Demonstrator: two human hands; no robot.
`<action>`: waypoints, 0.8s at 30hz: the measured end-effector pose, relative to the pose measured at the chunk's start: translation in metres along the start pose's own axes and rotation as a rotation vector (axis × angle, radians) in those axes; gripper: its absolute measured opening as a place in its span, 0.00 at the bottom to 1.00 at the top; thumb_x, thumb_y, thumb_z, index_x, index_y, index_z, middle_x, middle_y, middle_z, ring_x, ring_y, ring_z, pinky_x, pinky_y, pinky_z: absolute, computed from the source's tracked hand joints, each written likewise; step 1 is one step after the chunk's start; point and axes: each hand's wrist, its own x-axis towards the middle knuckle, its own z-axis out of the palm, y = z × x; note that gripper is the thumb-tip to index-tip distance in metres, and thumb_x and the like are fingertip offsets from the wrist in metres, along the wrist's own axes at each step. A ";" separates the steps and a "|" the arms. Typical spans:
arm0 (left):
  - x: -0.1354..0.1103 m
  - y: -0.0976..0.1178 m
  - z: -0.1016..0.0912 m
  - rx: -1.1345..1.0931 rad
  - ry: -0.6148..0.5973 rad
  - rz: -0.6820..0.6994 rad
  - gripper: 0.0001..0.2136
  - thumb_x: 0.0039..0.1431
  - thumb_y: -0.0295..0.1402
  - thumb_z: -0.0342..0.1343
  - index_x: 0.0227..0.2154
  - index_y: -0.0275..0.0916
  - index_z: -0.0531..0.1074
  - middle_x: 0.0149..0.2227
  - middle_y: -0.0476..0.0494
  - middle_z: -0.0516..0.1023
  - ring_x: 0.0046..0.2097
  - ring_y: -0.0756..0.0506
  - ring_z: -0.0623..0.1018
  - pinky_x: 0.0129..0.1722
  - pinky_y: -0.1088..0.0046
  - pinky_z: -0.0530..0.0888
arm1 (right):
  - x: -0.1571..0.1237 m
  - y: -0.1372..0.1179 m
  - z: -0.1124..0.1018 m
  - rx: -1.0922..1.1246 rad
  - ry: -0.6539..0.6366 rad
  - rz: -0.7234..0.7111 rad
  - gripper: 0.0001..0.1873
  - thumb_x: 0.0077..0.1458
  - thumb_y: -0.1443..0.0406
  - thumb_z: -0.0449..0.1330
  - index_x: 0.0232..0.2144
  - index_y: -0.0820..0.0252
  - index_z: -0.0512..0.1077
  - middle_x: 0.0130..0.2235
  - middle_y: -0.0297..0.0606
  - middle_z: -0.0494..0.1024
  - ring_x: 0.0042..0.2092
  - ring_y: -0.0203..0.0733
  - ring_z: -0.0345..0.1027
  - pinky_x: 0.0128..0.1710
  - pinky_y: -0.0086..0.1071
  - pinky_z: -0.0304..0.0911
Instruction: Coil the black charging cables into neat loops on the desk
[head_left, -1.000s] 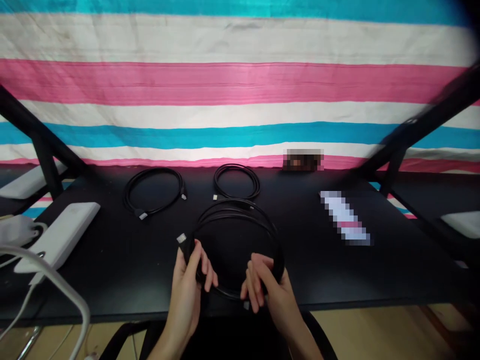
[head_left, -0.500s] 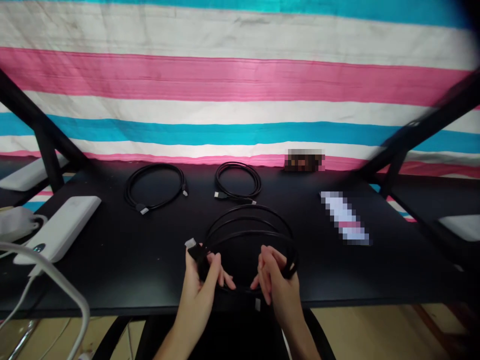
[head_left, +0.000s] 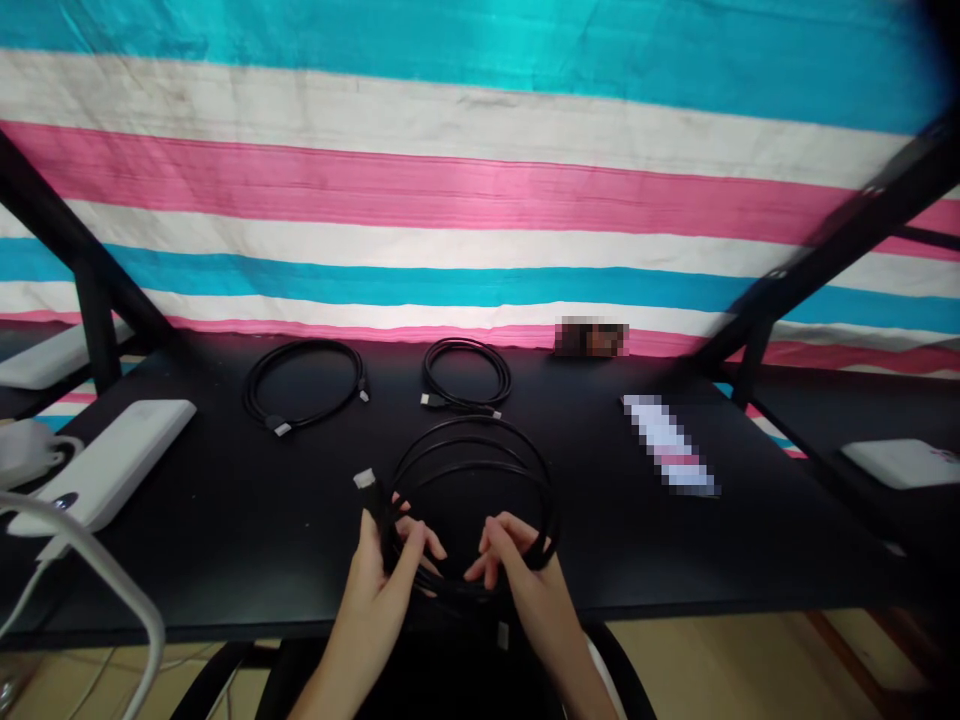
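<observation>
Between my two hands is a black cable [head_left: 480,467] wound in several loose loops, held near the front edge of the black table. My left hand [head_left: 390,560] grips the left side of the coil, and a connector [head_left: 364,480] with a pale end sticks up beside its thumb. Around the right side of the loops, my right hand [head_left: 521,560] is closed with its fingers curled inward. The other pale connector [head_left: 502,634] hangs below the coil, by my right wrist. Beyond it lie two more coiled black cables, a larger one [head_left: 307,345] and a smaller one [head_left: 466,342].
A white power bank [head_left: 139,460] with a white cord [head_left: 112,560] lies at the left, near a white adapter [head_left: 26,450]. On the right is a pixelated flat item [head_left: 671,447]; a small dark blurred item [head_left: 591,338] stands at the back. Black frame bars slant up both sides.
The view has tilted up and shifted slightly, so things on the table appear lower and more to the left. Both hands keep hold of the coil; its loops look a little narrower.
</observation>
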 end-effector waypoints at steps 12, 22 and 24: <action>0.009 -0.003 -0.020 -0.060 -0.094 -0.060 0.24 0.50 0.47 0.57 0.43 0.41 0.54 0.21 0.53 0.75 0.12 0.49 0.71 0.10 0.78 0.67 | 0.006 0.011 -0.017 -0.036 0.138 -0.054 0.22 0.52 0.49 0.57 0.38 0.62 0.68 0.13 0.23 0.62 0.14 0.33 0.58 0.17 0.26 0.59; 0.007 0.014 -0.020 -0.086 -0.158 0.042 0.24 0.54 0.39 0.56 0.51 0.36 0.59 0.27 0.48 0.77 0.20 0.53 0.70 0.21 0.78 0.71 | 0.008 0.023 -0.020 0.007 0.231 -0.230 0.16 0.60 0.54 0.50 0.42 0.58 0.66 0.14 0.22 0.57 0.17 0.29 0.49 0.18 0.23 0.49; 0.007 0.012 -0.022 -0.140 -0.135 0.063 0.24 0.55 0.38 0.57 0.53 0.37 0.60 0.35 0.44 0.79 0.25 0.52 0.74 0.29 0.76 0.73 | 0.009 0.023 -0.021 0.024 0.283 -0.285 0.15 0.61 0.54 0.49 0.40 0.57 0.65 0.14 0.21 0.57 0.16 0.29 0.48 0.17 0.23 0.49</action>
